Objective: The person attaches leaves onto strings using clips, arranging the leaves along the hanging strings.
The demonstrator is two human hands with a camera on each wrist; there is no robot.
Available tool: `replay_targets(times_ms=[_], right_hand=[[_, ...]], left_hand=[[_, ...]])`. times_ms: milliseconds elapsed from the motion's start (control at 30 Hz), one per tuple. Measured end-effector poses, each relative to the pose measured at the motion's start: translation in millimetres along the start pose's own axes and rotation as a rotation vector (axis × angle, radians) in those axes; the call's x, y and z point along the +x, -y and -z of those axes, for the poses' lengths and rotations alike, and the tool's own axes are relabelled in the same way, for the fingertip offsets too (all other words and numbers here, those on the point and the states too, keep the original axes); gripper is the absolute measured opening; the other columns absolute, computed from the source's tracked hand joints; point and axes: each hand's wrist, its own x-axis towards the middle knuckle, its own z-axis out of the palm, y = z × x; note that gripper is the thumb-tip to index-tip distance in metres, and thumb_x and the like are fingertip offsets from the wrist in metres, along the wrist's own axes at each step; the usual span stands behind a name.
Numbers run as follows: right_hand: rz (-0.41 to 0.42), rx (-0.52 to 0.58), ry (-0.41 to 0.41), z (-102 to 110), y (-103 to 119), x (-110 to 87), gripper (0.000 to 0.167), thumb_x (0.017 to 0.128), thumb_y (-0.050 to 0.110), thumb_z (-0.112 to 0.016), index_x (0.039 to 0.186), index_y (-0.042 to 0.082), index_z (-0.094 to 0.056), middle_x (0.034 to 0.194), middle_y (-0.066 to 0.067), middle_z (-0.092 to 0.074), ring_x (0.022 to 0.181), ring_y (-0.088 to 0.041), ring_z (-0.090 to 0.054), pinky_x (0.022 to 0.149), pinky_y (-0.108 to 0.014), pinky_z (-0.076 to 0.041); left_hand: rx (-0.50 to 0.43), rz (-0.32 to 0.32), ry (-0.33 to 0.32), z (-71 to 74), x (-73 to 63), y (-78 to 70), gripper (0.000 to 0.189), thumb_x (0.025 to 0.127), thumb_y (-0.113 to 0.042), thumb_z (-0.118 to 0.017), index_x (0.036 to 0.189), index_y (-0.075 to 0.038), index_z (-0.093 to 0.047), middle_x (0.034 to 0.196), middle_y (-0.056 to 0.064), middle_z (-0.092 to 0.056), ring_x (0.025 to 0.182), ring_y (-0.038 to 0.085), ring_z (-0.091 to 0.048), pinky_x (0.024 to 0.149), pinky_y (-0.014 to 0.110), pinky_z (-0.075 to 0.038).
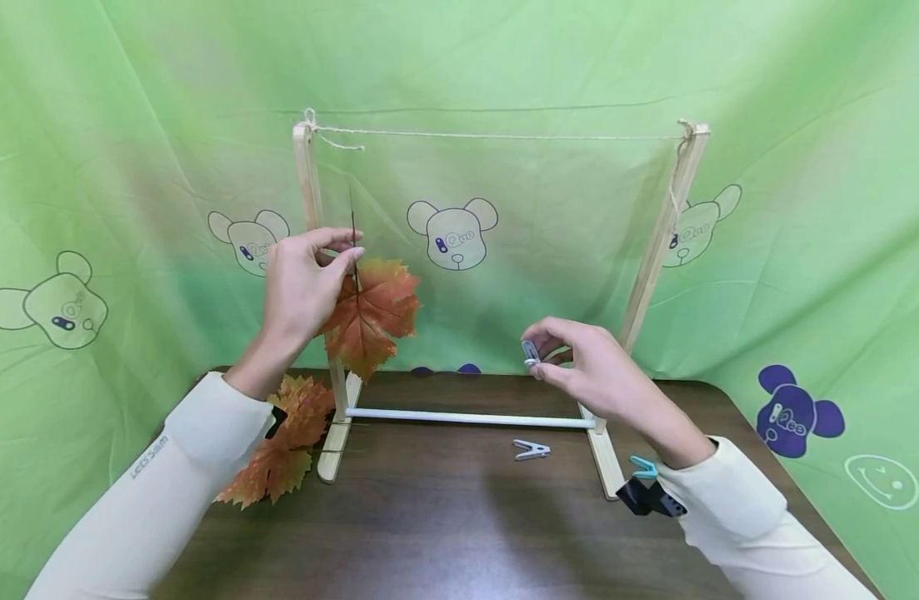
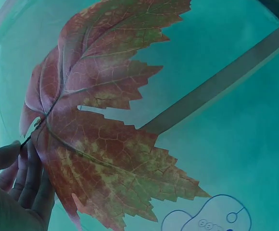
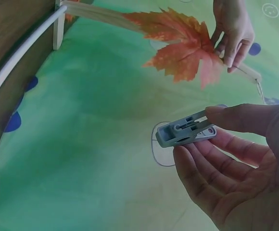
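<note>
An orange-red artificial maple leaf [image 1: 377, 312] hangs by its thin dark stem, which my left hand [image 1: 305, 271] pinches between thumb and fingers. The same leaf [image 2: 106, 130] fills much of the left wrist view. My right hand [image 1: 590, 362] holds a grey clothespin [image 3: 185, 130] between thumb and fingers, above the table and apart from the leaf. Over both hands a twine line [image 1: 504, 135] runs between the two posts of a wooden frame [image 1: 657, 250]; neither hand touches it.
More maple leaves [image 1: 282, 454] lie on the brown table [image 1: 444, 517] at the left. A light grey clothespin [image 1: 531, 450] lies below the frame's white crossbar [image 1: 466, 418]. By the right foot is a turquoise clothespin [image 1: 642, 467]. Green patterned cloth [image 1: 549, 58] hangs behind.
</note>
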Motion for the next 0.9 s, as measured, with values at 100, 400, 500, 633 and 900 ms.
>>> replay_targets(times_ms=[100, 400, 500, 633, 900], right_hand=[[0.003, 0.007, 0.001, 2.0, 2.0, 2.6, 0.023, 0.091, 0.000, -0.076, 0.113, 0.005, -0.072, 0.099, -0.006, -0.076, 0.096, -0.022, -0.071, 0.088, -0.046, -0.059], [-0.008, 0.044, -0.001, 6.1, 7.1, 8.6, 0.023, 0.093, -0.002, -0.073, 0.115, 0.003, -0.071, 0.102, -0.009, -0.075, 0.099, -0.024, -0.071, 0.092, -0.048, -0.060], [-0.007, 0.044, -0.004, 7.0, 9.7, 9.9, 0.024, 0.093, -0.001, -0.073, 0.116, 0.003, -0.071, 0.103, -0.009, -0.076, 0.099, -0.024, -0.071, 0.092, -0.048, -0.059], [-0.001, 0.042, -0.017, 8.0, 13.6, 14.5, 0.024, 0.094, 0.001, -0.073, 0.117, 0.004, -0.072, 0.104, -0.008, -0.076, 0.099, -0.022, -0.072, 0.091, -0.045, -0.059], [-0.009, 0.114, -0.025, 10.2, 25.4, 28.8, 0.025, 0.095, 0.000, -0.072, 0.120, 0.003, -0.071, 0.106, -0.012, -0.075, 0.101, -0.024, -0.071, 0.095, -0.045, -0.060]], left_hand=[[-0.014, 0.013, 0.004, 1.5, 3.9, -4.7, 0.018, 0.098, -0.011, -0.074, 0.114, -0.005, -0.081, 0.105, 0.015, -0.080, 0.080, 0.029, -0.077, 0.061, 0.011, -0.047], [-0.042, 0.044, 0.005, 3.2, 13.5, -10.8, 0.019, 0.099, -0.012, -0.073, 0.115, -0.006, -0.081, 0.107, 0.015, -0.081, 0.079, 0.024, -0.075, 0.063, 0.012, -0.051], [-0.053, 0.056, 0.004, 3.3, 16.0, -10.4, 0.019, 0.099, -0.012, -0.074, 0.115, -0.006, -0.081, 0.107, 0.015, -0.081, 0.075, 0.017, -0.072, 0.062, 0.014, -0.051], [-0.067, 0.063, -0.001, 3.6, 18.7, -9.9, 0.018, 0.098, -0.012, -0.075, 0.114, -0.006, -0.082, 0.106, 0.015, -0.081, 0.072, 0.009, -0.068, 0.058, 0.014, -0.048], [-0.080, 0.082, 0.013, 3.3, 22.8, -8.8, 0.019, 0.097, -0.012, -0.076, 0.114, -0.007, -0.082, 0.104, 0.015, -0.081, 0.071, 0.006, -0.067, 0.053, 0.014, -0.044]])
